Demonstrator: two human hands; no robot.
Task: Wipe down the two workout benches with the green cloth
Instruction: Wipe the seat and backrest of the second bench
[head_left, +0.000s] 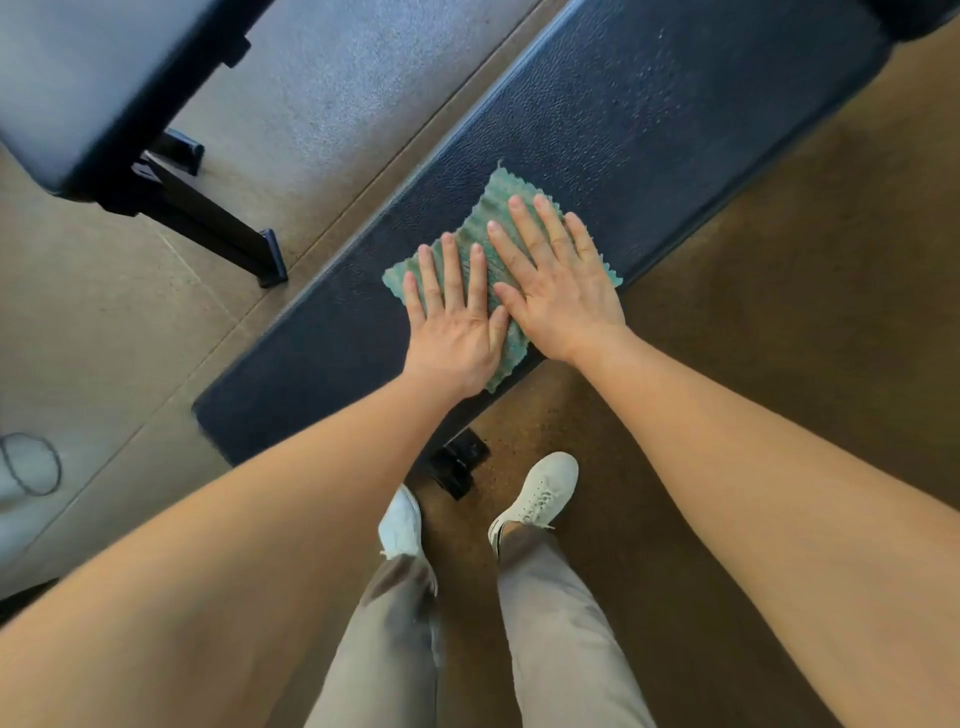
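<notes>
benches: 2, centre bench and far-left bench | green cloth: 1, on centre bench | hands: 2, left hand and right hand, both flat on cloth | white shoes: 2, left shoe and right shoe, near | cord loop: 1, left edge

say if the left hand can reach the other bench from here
Probably not without a step: the left hand presses the green cloth on the near bench, and floor separates the other bench.
</notes>
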